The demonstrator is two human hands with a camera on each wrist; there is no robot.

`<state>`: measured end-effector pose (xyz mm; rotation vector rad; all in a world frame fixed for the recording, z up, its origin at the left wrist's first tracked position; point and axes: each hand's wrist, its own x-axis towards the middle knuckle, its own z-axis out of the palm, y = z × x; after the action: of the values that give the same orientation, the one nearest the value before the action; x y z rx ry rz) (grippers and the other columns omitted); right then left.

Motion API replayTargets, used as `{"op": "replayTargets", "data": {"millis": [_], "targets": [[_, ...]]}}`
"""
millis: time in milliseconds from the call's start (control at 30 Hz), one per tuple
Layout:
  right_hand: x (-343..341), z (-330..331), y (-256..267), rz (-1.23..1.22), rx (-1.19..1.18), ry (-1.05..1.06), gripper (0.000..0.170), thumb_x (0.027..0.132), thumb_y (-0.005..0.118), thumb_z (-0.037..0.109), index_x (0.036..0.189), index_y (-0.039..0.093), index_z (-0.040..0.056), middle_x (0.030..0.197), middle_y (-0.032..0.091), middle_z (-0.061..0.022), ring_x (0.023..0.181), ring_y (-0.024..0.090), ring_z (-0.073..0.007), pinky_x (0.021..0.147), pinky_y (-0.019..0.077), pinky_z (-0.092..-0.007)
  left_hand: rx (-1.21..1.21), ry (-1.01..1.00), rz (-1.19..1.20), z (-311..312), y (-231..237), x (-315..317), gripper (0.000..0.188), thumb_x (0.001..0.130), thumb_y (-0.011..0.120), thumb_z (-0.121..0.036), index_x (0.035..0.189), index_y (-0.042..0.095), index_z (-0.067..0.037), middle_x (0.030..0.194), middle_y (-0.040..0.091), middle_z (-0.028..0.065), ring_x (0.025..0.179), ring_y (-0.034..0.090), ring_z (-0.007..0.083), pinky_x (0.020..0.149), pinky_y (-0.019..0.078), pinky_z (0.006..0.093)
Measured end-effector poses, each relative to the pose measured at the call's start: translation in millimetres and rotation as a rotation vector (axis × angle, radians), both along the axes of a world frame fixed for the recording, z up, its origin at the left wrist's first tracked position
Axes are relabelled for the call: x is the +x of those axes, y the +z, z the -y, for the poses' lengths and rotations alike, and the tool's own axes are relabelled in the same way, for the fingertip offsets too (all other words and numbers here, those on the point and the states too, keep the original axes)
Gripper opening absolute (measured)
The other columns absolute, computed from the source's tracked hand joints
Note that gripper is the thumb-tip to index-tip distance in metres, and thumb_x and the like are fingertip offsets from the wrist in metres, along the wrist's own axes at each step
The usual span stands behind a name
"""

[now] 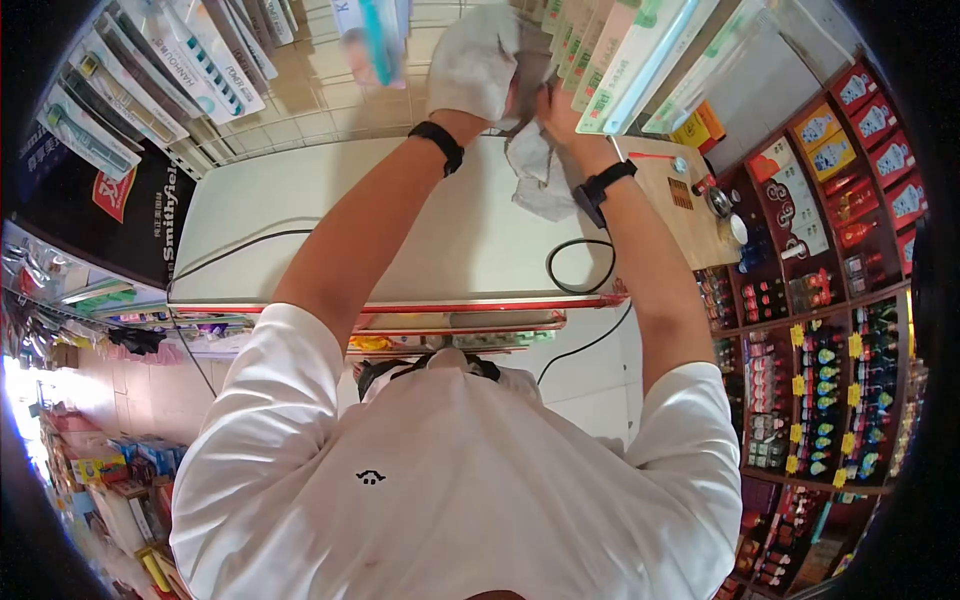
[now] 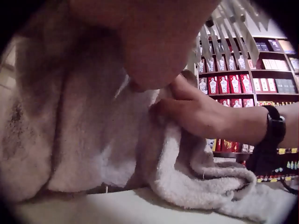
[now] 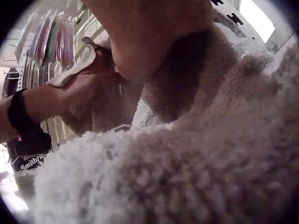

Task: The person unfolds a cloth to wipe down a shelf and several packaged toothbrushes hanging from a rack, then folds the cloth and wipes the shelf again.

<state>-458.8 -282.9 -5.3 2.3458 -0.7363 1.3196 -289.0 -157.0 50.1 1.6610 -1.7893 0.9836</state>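
Note:
Both hands are at a grey terry towel [image 1: 543,178] at the back of a white shelf [image 1: 270,205], beneath hanging toothbrush packs. Part of the towel drapes over my left hand [image 3: 86,95] and hides most of it in the head view. In the right wrist view its fingers curl against the cloth. My right hand [image 2: 194,109] pinches a fold of the towel between thumb and fingers, as the left wrist view shows. Loose towel folds [image 2: 201,182] hang below it onto the shelf. Each wrist wears a black band.
Packaged toothbrushes [image 1: 200,60] hang from a wire rack at left, and more packs [image 1: 625,70] hang close above the right hand. A black cable [image 1: 582,266] loops over the shelf's front edge. A wooden board [image 1: 690,215] lies at right, beside racks of bottles [image 1: 825,385].

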Motion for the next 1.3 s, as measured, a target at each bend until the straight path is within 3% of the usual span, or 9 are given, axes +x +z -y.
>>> {"op": "replayTargets", "data": {"millis": [300, 567, 633, 667, 733, 833, 1067, 1133, 1300], "targets": [[-23, -20, 12, -0.096, -0.207, -0.045, 0.048, 0.097, 0.064, 0.034, 0.128, 0.06, -0.0036, 0.108, 0.065, -0.027, 0.103, 0.063, -0.0439, 0.091, 0.0499, -0.0544, -0.206, -0.133, -0.057, -16, -1, -1, 0.025, 0.079, 0.069, -0.027, 0.099, 0.074, -0.013, 0.099, 0.072, 0.0099, 0.093, 0.067, 0.0337, 0.088, 0.0509, 0.05], [-3, 28, 3, -0.208, -0.458, -0.102, 0.037, 0.088, 0.068, 0.028, 0.118, 0.074, 0.0074, 0.102, 0.069, -0.0156, 0.102, 0.063, -0.0394, 0.09, 0.0509, -0.0525, -0.167, -0.152, -0.026, 1, 19, -7, 0.02, 0.077, 0.071, -0.023, 0.089, 0.067, -0.007, 0.089, 0.07, 0.012, 0.086, 0.067, 0.0325, 0.077, 0.053, 0.0438], [8, 19, 1, 0.487, 0.725, 0.663, 0.041, 0.093, 0.066, 0.036, 0.118, 0.074, 0.005, 0.098, 0.07, -0.0143, 0.098, 0.064, -0.0385, 0.092, 0.0508, -0.0497, -0.088, -0.102, -0.008, 6, 14, -7, 0.02, 0.077, 0.072, -0.024, 0.087, 0.067, -0.007, 0.087, 0.069, 0.012, 0.085, 0.067, 0.0321, 0.076, 0.0526, 0.0445], [8, 17, 3, 0.491, 0.729, 0.661, 0.041, 0.093, 0.066, 0.036, 0.118, 0.074, 0.005, 0.098, 0.07, -0.0143, 0.098, 0.064, -0.0385, 0.092, 0.0508, -0.0497, -0.083, -0.104, -0.006, 8, 11, -6, 0.02, 0.077, 0.072, -0.024, 0.087, 0.067, -0.007, 0.087, 0.069, 0.012, 0.085, 0.067, 0.0321, 0.076, 0.0526, 0.0445], [5, 8, 10, 0.107, 0.017, 0.005, 0.051, 0.097, 0.064, 0.045, 0.118, 0.071, -0.0008, 0.104, 0.07, -0.0195, 0.099, 0.064, -0.0418, 0.095, 0.0495, -0.0495, -0.014, -0.05, 0.001, 8, 2, -2, 0.021, 0.077, 0.072, -0.025, 0.089, 0.068, -0.008, 0.088, 0.069, 0.0117, 0.087, 0.067, 0.0312, 0.077, 0.0521, 0.044], [-4, -27, 21, 0.178, 0.299, 0.206, 0.059, 0.099, 0.064, 0.048, 0.124, 0.065, -0.0058, 0.114, 0.068, -0.0256, 0.107, 0.063, -0.0457, 0.099, 0.0476, -0.0506, 0.025, -0.032, 0.004, -6, -3, 4, 0.023, 0.085, 0.069, -0.032, 0.089, 0.07, -0.009, 0.089, 0.07, 0.0119, 0.088, 0.067, 0.0304, 0.079, 0.0522, 0.0434], [-16, -53, 34, -0.053, 0.284, 0.131, 0.058, 0.099, 0.064, 0.044, 0.127, 0.058, -0.0071, 0.122, 0.063, -0.0298, 0.112, 0.06, -0.0476, 0.099, 0.0458, -0.0544, -0.219, 0.042, 0.025, -37, -20, 7, 0.032, 0.095, 0.059, -0.04, 0.099, 0.077, -0.014, 0.097, 0.073, 0.0108, 0.097, 0.067, 0.029, 0.091, 0.0486, 0.051], [-5, -63, 41, -0.129, 0.064, 0.104, 0.056, 0.099, 0.064, 0.042, 0.127, 0.058, -0.0053, 0.125, 0.062, -0.0285, 0.115, 0.059, -0.0465, 0.101, 0.0442, -0.0549, 0.209, 0.179, -0.209, -48, -16, 16, 0.035, 0.098, 0.056, -0.041, 0.095, 0.076, -0.013, 0.1, 0.071, 0.0119, 0.102, 0.064, 0.0318, 0.097, 0.0442, 0.0543], [44, -88, 63, -0.136, 0.028, 0.135, 0.052, 0.096, 0.065, 0.04, 0.126, 0.058, -0.0016, 0.126, 0.06, -0.0246, 0.119, 0.055, -0.043, 0.106, 0.0412, -0.0522, 0.052, 0.359, -0.003, -83, -8, 54, 0.033, 0.096, 0.06, -0.039, 0.085, 0.07, -0.01, 0.094, 0.067, 0.0139, 0.097, 0.064, 0.0321, 0.084, 0.0473, 0.0534]]}}
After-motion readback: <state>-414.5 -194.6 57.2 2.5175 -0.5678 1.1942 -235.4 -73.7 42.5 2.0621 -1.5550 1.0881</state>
